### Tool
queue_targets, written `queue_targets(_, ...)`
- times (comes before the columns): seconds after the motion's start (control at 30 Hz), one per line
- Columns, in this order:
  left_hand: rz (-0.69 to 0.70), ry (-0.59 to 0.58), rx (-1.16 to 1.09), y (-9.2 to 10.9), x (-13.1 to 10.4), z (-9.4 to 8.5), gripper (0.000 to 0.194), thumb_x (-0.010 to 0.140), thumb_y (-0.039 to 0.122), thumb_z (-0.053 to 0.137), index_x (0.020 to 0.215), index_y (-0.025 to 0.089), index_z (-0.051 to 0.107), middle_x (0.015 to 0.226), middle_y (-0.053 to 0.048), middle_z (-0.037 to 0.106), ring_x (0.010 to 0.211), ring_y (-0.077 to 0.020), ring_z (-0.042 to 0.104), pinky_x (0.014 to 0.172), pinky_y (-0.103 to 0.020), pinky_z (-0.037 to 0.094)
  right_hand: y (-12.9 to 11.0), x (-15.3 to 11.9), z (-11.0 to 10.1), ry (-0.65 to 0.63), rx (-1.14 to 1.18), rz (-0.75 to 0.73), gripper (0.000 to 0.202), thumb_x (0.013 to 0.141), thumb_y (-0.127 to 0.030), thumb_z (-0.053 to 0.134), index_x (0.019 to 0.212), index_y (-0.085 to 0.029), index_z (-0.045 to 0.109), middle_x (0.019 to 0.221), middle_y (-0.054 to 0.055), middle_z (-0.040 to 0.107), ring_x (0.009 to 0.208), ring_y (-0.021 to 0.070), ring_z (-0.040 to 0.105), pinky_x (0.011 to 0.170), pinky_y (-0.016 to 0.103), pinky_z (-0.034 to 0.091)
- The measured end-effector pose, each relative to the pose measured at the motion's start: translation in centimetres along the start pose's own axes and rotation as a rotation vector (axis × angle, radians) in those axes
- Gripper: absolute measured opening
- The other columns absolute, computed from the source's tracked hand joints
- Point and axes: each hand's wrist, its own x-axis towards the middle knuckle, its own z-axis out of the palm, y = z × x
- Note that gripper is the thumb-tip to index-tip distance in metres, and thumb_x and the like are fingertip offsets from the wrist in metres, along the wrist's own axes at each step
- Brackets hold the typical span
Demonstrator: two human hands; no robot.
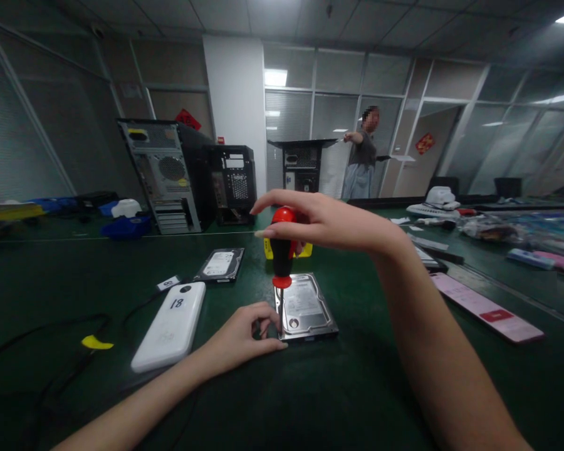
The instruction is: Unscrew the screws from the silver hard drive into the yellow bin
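A silver hard drive (310, 304) lies label up on the dark green table. Curled at its near left corner is my left hand (251, 329), thumb along the front edge and fingertips close to the screwdriver's tip. My right hand (317, 219) grips the red and black handle of a screwdriver (282, 257) from above, with one finger stretched out past it. The screwdriver stands nearly upright, its thin shaft reaching down to the drive's near left corner. Whether the tip sits in a screw is too small to tell.
A second hard drive (220, 264) and a white power bank (172, 326) marked 18 lie to the left, beside cables. On the right is a pink phone (489, 307). Computer cases (172, 169) stand at the back. Behind them a person (364, 153) stretches out an arm.
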Motion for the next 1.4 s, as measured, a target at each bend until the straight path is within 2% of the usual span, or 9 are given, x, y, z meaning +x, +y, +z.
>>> queue_targets(0.17, -0.003, 0.0, 0.012, -0.2, 0.0, 0.0, 0.024, 0.075, 0.039, 0.07, 0.08, 0.016, 0.063, 0.074, 0.004, 0.047, 0.065, -0.0126, 0.043, 0.057, -0.021, 0.032, 0.4, 0.2, 0.2, 0.007, -0.023, 0.107, 0.04, 0.089, -0.05, 0.045, 0.093, -0.014, 0.062, 0.083, 0.004, 0.062, 0.073, 0.0138, 0.057, 0.063, 0.025, 0.042)
queue_targets(0.33, -0.019, -0.009, 0.003, -0.2, 0.0, 0.1, 0.024, 0.075, 0.038, 0.071, 0.084, 0.017, 0.064, 0.075, 0.004, 0.048, 0.064, -0.0123, 0.043, 0.057, -0.021, 0.031, 0.5, 0.1, 0.3, 0.01, 0.007, 0.094, 0.039, 0.095, -0.044, 0.034, 0.098, -0.015, 0.06, 0.087, 0.004, 0.061, 0.075, 0.0133, 0.056, 0.064, 0.025, 0.041)
queue_targets(0.43, -0.014, 0.0, 0.021, -0.2, 0.0, 0.1, 0.024, 0.075, 0.039, 0.07, 0.083, 0.017, 0.064, 0.074, 0.004, 0.047, 0.065, -0.0128, 0.043, 0.057, -0.021, 0.031, 0.3, 0.1, 0.3, 0.002, 0.002, 0.05, 0.036, 0.095, -0.041, 0.036, 0.104, -0.014, 0.059, 0.092, 0.005, 0.063, 0.077, 0.0135, 0.056, 0.067, 0.025, 0.041)
queue_targets(0.57, -0.008, -0.016, 0.026, -0.1, 0.0, 0.0, 0.026, 0.076, 0.041, 0.068, 0.086, 0.017, 0.065, 0.075, 0.003, 0.047, 0.066, -0.0131, 0.043, 0.057, -0.021, 0.031, 0.2, 0.2, 0.4, 0.01, 0.005, -0.009, 0.04, 0.091, -0.048, 0.043, 0.092, -0.014, 0.062, 0.078, 0.002, 0.06, 0.067, 0.0115, 0.052, 0.06, 0.024, 0.037)
queue_targets(0.7, -0.025, -0.018, 0.016, 0.2, 0.0, 0.0, 0.025, 0.076, 0.039, 0.068, 0.087, 0.017, 0.066, 0.074, 0.003, 0.047, 0.065, -0.013, 0.043, 0.056, -0.021, 0.031, 0.4, 0.2, 0.6, 0.028, 0.006, 0.015, 0.042, 0.09, -0.052, 0.044, 0.079, -0.014, 0.059, 0.069, -0.001, 0.053, 0.06, 0.0096, 0.047, 0.055, 0.023, 0.034)
queue_targets(0.9, -0.035, -0.019, 0.002, 0.3, 0.0, 0.0, 0.025, 0.076, 0.038, 0.069, 0.088, 0.016, 0.066, 0.075, 0.003, 0.048, 0.065, -0.013, 0.044, 0.057, -0.021, 0.032, -0.1, 0.0, 0.4, 0.004, 0.018, 0.013, 0.044, 0.097, -0.044, 0.028, 0.086, -0.013, 0.058, 0.076, 0.001, 0.056, 0.066, 0.011, 0.05, 0.063, 0.024, 0.038)
queue_targets(1.07, -0.026, -0.017, 0.005, 0.2, 0.1, 0.0, 0.026, 0.077, 0.039, 0.067, 0.088, 0.016, 0.065, 0.077, 0.002, 0.05, 0.067, -0.0135, 0.044, 0.057, -0.022, 0.032, -0.4, 0.0, 0.0, -0.079, 0.159, -0.065, 0.038, 0.097, -0.039, 0.034, 0.11, -0.012, 0.058, 0.1, 0.006, 0.061, 0.084, 0.0136, 0.057, 0.068, 0.024, 0.045)
queue_targets(1.17, -0.028, -0.02, 0.009, 0.1, 0.1, 0.1, 0.025, 0.077, 0.038, 0.068, 0.088, 0.016, 0.065, 0.074, 0.003, 0.047, 0.065, -0.0131, 0.043, 0.057, -0.022, 0.031, -0.2, 0.1, 0.2, -0.042, 0.147, -0.108, 0.032, 0.097, -0.034, 0.038, 0.118, -0.014, 0.053, 0.112, 0.006, 0.059, 0.088, 0.0125, 0.057, 0.069, 0.022, 0.046)
queue_targets(1.4, -0.018, -0.019, 0.012, -0.1, 0.2, 0.2, 0.023, 0.075, 0.036, 0.069, 0.086, 0.016, 0.065, 0.072, 0.004, 0.045, 0.064, -0.0124, 0.042, 0.056, -0.021, 0.031, 1.3, 0.9, 1.1, 0.114, -0.069, -0.061, 0.04, 0.095, -0.048, 0.038, 0.089, -0.014, 0.058, 0.074, 0.0, 0.055, 0.065, 0.0098, 0.05, 0.058, 0.021, 0.036)
